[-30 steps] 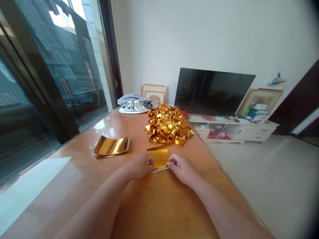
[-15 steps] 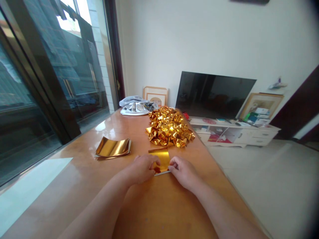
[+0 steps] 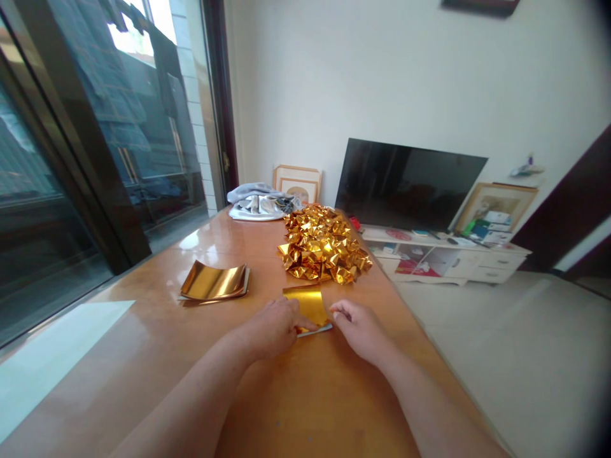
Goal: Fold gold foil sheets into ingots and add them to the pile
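A sheet of gold foil paper point(image 3: 312, 305) lies on the table in front of me, its near edge turned up to show a pale strip. Across that near edge my left hand point(image 3: 277, 326) stretches its index finger, the other fingers curled at the sheet's left side. My right hand point(image 3: 357, 326) is just off the right edge, thumb and fingers curled together; nothing shows between them. Beyond the sheet is a heap of folded gold foil pieces point(image 3: 324, 245). To the left sits a stack of gold foil sheets point(image 3: 214, 281), slightly curled.
The wooden table point(image 3: 305, 401) runs away from me. A pale green sheet point(image 3: 62, 356) lies at its left, and a bundle of cloth point(image 3: 260, 202) at the far end. Right of the table stand a low white cabinet point(image 3: 463, 264) and a television point(image 3: 405, 184).
My right hand has let go of the sheet's near edge and moved slightly right. My left index finger has stretched out along that edge. The view has shifted slightly.
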Demonstrator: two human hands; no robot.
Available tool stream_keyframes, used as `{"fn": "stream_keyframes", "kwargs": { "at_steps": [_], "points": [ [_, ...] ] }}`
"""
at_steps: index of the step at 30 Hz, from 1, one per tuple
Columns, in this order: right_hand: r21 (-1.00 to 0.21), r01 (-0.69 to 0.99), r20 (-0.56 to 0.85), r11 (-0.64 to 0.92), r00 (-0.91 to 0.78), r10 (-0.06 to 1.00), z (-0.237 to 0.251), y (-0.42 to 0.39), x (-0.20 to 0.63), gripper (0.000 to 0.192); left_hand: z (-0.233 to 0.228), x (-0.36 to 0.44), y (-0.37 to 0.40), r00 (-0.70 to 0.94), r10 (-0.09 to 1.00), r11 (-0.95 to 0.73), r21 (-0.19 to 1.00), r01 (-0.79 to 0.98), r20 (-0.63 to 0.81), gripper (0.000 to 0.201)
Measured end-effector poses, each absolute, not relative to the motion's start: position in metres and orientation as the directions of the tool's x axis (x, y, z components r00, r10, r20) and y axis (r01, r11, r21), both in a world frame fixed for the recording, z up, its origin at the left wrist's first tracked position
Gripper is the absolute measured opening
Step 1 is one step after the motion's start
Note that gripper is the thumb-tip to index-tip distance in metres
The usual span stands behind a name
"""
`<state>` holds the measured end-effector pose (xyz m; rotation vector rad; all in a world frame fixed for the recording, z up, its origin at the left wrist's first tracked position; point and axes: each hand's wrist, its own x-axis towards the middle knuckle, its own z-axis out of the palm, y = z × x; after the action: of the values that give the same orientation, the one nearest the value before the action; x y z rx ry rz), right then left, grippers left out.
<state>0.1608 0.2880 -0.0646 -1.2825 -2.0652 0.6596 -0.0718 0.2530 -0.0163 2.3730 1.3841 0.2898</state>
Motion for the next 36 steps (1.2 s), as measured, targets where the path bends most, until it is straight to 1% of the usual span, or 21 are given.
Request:
{"fn": "stream_keyframes", "kwargs": {
  "at_steps": [2,4,7,10,14,17,22,26,32,34,36],
  "points": [
    [-0.659,0.612,0.238,0.438,-0.382,0.893,-0.058,0.282,0.164,0.027,-0.017,-0.072,0.253,0.538,0.843,-0.498,0.399,0.769,0.015,0.051],
    [-0.626,0.628,0.209,0.463,-0.437,0.875,-0.050,0.275,0.166,0.033,-0.018,-0.073,0.255,0.556,0.831,-0.522,0.390,0.759,0.029,0.053],
    [-0.547,0.686,0.118,0.480,-0.505,0.855,-0.040,0.264,0.168,0.039,-0.019,-0.075,0.256,0.544,0.839,-0.508,0.394,0.766,0.023,0.051],
    [-0.449,0.732,0.045,0.512,-0.554,0.831,-0.033,0.257,0.168,0.040,-0.019,-0.075,0.256,0.543,0.839,-0.504,0.412,0.759,0.026,0.046],
    [-0.305,0.789,-0.018,0.534,-0.565,0.825,-0.029,0.249,0.168,0.042,-0.018,-0.075,0.255,0.515,0.857,-0.472,0.440,0.764,0.026,0.039],
    [-0.203,0.824,-0.045,0.529,-0.547,0.836,-0.028,0.244,0.167,0.045,-0.018,-0.076,0.255,0.509,0.861,-0.465,0.428,0.775,0.014,0.040],
    [-0.151,0.849,-0.063,0.507,-0.520,0.852,-0.028,0.238,0.166,0.050,-0.019,-0.078,0.256,0.532,0.846,-0.491,0.400,0.774,0.007,0.048],
    [-0.073,0.865,-0.085,0.497,-0.502,0.861,-0.030,0.235,0.163,0.057,-0.022,-0.081,0.258,0.523,0.852,-0.483,0.389,0.785,0.003,0.051],
    [0.004,0.882,-0.103,0.472,-0.469,0.877,-0.028,0.231,0.158,0.066,-0.022,-0.081,0.258,0.502,0.865,-0.463,0.362,0.809,-0.014,0.053],
    [0.017,0.884,-0.109,0.466,-0.462,0.880,-0.027,0.231,0.158,0.064,-0.022,-0.081,0.258,0.496,0.868,-0.454,0.372,0.810,-0.022,0.053],
    [0.015,0.889,-0.105,0.457,-0.453,0.885,-0.025,0.232,0.158,0.055,-0.023,-0.081,0.258,0.489,0.872,-0.443,0.383,0.810,-0.025,0.052]
  ]
}}
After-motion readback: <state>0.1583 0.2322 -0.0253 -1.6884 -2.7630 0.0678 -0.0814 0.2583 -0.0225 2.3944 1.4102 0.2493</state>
